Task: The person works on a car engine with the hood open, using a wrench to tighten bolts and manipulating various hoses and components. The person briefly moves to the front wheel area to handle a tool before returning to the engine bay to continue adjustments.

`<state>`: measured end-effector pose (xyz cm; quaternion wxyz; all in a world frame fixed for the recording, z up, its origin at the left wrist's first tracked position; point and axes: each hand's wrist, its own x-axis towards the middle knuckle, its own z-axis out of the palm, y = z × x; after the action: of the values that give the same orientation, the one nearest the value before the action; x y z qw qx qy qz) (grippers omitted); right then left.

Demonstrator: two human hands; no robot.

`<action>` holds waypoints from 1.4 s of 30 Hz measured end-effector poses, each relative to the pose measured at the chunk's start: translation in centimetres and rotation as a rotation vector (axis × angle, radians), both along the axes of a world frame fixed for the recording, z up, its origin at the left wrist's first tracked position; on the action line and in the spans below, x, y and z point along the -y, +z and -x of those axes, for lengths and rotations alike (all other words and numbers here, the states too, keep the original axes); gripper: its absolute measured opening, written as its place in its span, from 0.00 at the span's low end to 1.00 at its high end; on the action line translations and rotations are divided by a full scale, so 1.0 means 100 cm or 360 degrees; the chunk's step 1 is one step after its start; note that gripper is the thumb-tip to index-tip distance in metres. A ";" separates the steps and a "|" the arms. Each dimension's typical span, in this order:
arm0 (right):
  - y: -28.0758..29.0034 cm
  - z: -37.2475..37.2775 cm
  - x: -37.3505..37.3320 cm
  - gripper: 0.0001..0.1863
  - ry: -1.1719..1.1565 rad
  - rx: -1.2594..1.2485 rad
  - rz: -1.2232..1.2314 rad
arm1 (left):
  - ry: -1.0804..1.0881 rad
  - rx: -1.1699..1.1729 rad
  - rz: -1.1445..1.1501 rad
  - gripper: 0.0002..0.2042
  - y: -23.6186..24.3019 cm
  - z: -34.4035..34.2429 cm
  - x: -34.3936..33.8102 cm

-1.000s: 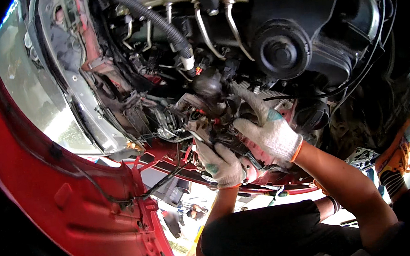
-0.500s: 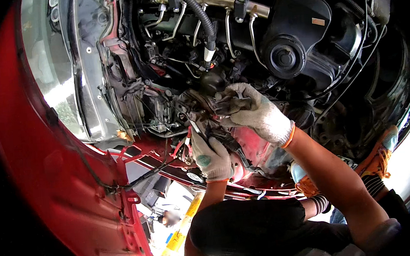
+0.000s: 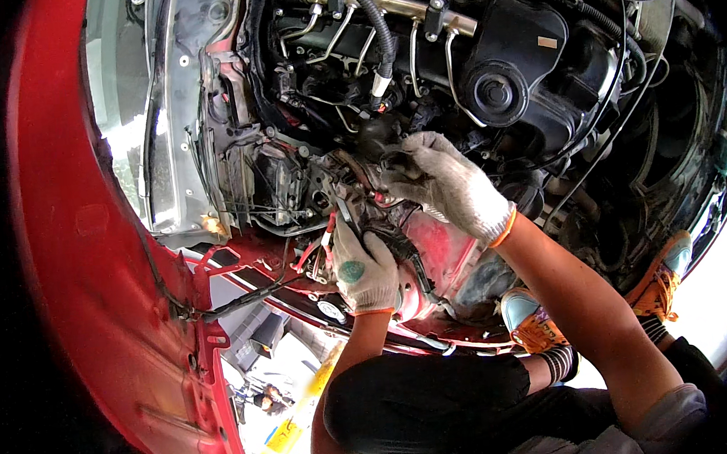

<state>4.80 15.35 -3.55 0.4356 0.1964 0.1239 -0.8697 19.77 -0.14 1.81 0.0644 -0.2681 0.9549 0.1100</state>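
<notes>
My left hand [image 3: 363, 265], in a white knit glove with a green patch, is closed around a slim metal-looking tool [image 3: 345, 211]. The tool's exact kind is hard to make out; it points up into the dark wiring. My right hand [image 3: 456, 184], in a matching glove with an orange cuff, pinches a dark, ragged piece of wiring harness [image 3: 400, 169]. Part of that piece is hidden by the fingers. A small red bit [image 3: 379, 197] shows between the two hands. Red and white wires [image 3: 327, 240] stick up just left of my left hand.
The engine's black cover [image 3: 528, 43] and metal fuel rail [image 3: 402, 6] lie beyond my hands. A corrugated hose [image 3: 376, 34] drops toward the wiring. The red fender [image 3: 73, 275] curves along the left. My bent knee [image 3: 420, 402] and orange-blue shoe [image 3: 531, 320] are close below.
The view has shifted, so the car parts sit slightly differently in it. My right hand has turned a little over the harness piece; my left keeps its hold on the slim tool.
</notes>
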 end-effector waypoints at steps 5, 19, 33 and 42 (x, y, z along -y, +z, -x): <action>0.008 -0.004 0.025 0.27 0.0346 -0.1093 -0.0870 | -0.0016 -0.0047 0.0012 0.29 0.000 0.002 -0.001; 0.003 -0.035 0.054 0.28 0.0082 -0.1725 -0.1469 | -0.0056 -0.0068 0.0054 0.28 0.002 0.003 0.000; 0.014 -0.053 0.066 0.31 0.0210 -0.1784 -0.1800 | -0.0046 -0.0117 0.0008 0.29 0.000 0.002 0.002; 0.011 -0.046 0.057 0.34 0.0618 -0.1916 -0.1713 | -0.0107 -0.0117 0.0058 0.29 -0.001 0.000 0.004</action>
<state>9.37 9.68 -2.49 0.2838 -0.1459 0.7665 -0.5573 19.80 -0.51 1.73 0.0282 -0.2327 0.9669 0.1002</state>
